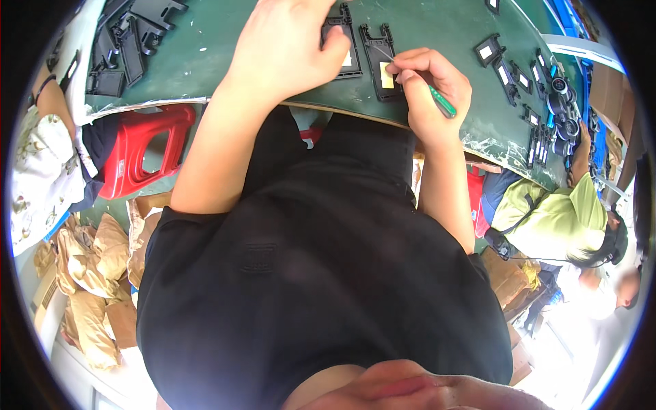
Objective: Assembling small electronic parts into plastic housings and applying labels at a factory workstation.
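My right hand (pixel 441 85) is closed round a green-handled pick (pixel 443 101); its thin metal shaft points up and left. Below its tip lies a black plastic frame (pixel 374 56) with a pale yellow label (pixel 387 78), near the table's front edge. My fingertips are beside the label; whether they touch it I cannot tell. My left hand (pixel 277 51) reaches over the table, thumb apart, its other fingers cut off by the upper picture edge. Its thumb is at a second black plastic frame (pixel 354 51) with a whitish label, partly hidden by the hand.
Several black plastic parts (pixel 133 51) are piled on the green table (pixel 205 75) at the left. More labelled black pieces (pixel 506 72) and round black parts (pixel 564 109) lie right, by a co-worker in yellow-green (pixel 547 219). A red stool (pixel 147 154) stands left, near another person's arm.
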Available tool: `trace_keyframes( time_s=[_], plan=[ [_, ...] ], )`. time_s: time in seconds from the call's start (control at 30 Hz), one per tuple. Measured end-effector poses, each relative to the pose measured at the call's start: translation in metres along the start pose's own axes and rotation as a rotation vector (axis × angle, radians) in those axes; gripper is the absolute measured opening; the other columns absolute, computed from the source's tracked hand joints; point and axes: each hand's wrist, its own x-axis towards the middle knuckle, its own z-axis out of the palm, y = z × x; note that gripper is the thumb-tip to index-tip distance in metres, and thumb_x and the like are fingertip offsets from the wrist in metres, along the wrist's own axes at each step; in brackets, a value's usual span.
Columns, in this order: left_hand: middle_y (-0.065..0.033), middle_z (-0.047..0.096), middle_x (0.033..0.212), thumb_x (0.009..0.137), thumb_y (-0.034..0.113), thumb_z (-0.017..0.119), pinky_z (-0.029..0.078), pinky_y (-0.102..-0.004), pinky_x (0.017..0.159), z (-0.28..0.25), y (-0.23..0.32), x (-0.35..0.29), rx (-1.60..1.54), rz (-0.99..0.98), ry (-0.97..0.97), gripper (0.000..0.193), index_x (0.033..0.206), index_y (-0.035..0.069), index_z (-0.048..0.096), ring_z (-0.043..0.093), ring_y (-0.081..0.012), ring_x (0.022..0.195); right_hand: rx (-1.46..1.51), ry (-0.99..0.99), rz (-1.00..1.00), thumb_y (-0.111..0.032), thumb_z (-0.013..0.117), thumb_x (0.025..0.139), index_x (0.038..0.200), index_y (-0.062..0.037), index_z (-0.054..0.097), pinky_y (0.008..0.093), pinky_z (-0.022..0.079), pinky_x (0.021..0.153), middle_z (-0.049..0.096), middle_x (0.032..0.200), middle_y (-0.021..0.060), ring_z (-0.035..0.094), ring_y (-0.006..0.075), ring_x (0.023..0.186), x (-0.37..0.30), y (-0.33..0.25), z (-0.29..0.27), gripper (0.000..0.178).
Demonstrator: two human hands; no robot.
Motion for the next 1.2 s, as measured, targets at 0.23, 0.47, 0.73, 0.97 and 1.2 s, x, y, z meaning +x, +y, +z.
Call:
trace_keyframes(
  time_s=[0.23,0.47,0.73,0.97,1.2],
  plan=[
    [-0.0236,0.064,0.106,0.073,0.009,0.075,0.05,-0.0486,0.096,-0.01,-0.009,-0.01,0.046,-0.096,-0.114,0.041,0.11,-0.001,0.061,0.061,-0.0451,0.106,-0.532,0.079,-0.126,-0.001,0.067,0.083,0.085,0.0001,0.071,0.0294,0.056,0.071,0.074,0.078,0.0109,0.072,0.0184,0.073,-0.003,-0.014,-0.038,0.005],
    [-0.0197,0.066,0.103,0.074,0.014,0.08,0.05,-0.0479,0.095,-0.007,-0.01,-0.009,0.079,0.004,-0.133,0.04,0.107,0.001,0.063,0.062,-0.042,0.104,-0.611,0.39,-0.016,-0.007,0.071,0.092,0.098,-0.0001,0.075,0.0267,0.053,0.072,0.075,0.086,0.0071,0.066,0.0111,0.075,0.001,-0.005,-0.063,0.01],
    [-0.0148,0.066,0.093,0.076,0.023,0.084,0.05,-0.046,0.089,-0.004,-0.007,-0.008,0.12,0.096,-0.142,0.03,0.09,0.003,0.066,0.063,-0.037,0.093,0.027,0.054,0.048,0.006,0.061,0.097,0.101,0.0052,0.072,0.0255,0.055,0.077,0.075,0.097,0.0108,0.067,0.0116,0.081,0.002,-0.021,0.023,0.012],
    [-0.012,0.066,0.093,0.079,0.027,0.082,0.05,-0.0443,0.088,-0.004,-0.01,-0.009,0.123,0.099,-0.164,0.028,0.088,0.004,0.068,0.064,-0.0338,0.092,-0.036,0.118,0.017,0.005,0.065,0.091,0.091,0.005,0.07,0.0249,0.057,0.073,0.076,0.088,0.0085,0.07,0.0098,0.079,0.004,-0.003,0.033,0.004],
    [-0.0112,0.065,0.096,0.081,0.028,0.082,0.05,-0.0437,0.089,-0.003,-0.01,-0.008,0.155,0.069,-0.18,0.029,0.087,0.004,0.069,0.063,-0.0331,0.095,-0.042,0.083,0.046,0.006,0.065,0.094,0.094,0.0054,0.07,0.024,0.057,0.075,0.076,0.09,0.0086,0.071,0.0093,0.081,0.008,-0.003,0.033,0.005]
  ],
)
